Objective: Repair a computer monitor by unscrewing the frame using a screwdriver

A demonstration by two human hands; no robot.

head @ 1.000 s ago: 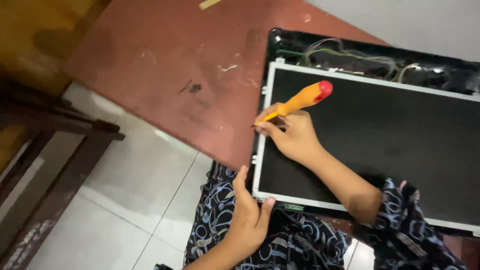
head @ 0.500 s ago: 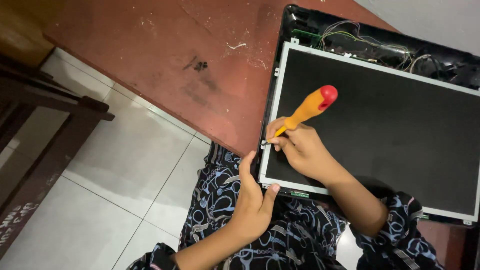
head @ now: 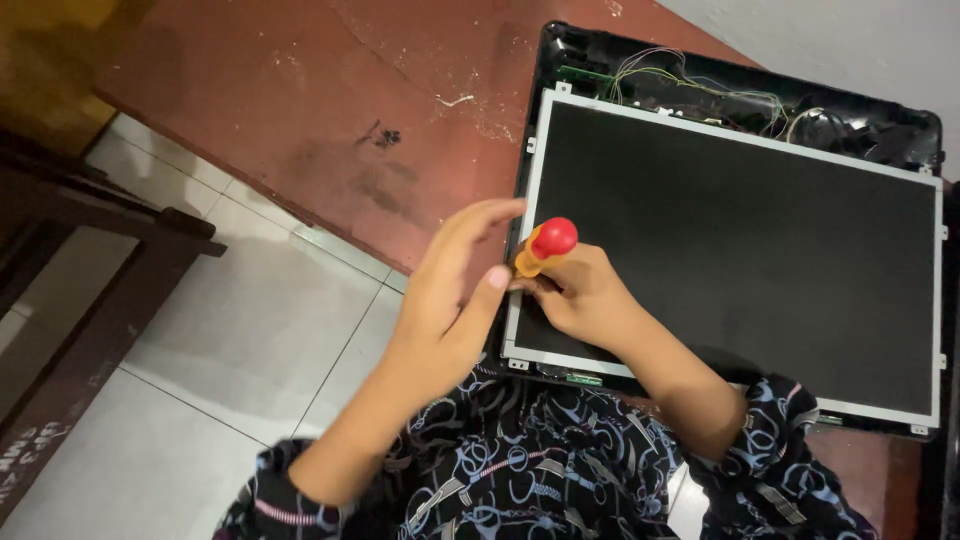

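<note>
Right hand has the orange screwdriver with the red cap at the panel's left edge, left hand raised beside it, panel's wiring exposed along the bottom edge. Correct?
Not quite: the exposed wiring runs along the top edge of the screen panel, not the bottom, as the head view shows. The rest holds: the right hand holds the orange screwdriver with the red cap at the panel's left edge, and the left hand is raised beside it.

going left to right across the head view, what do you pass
dark wooden furniture → pale tiled floor → left hand → screwdriver with orange handle and red cap, held in the right hand → dark screen panel in its open black casing
</note>
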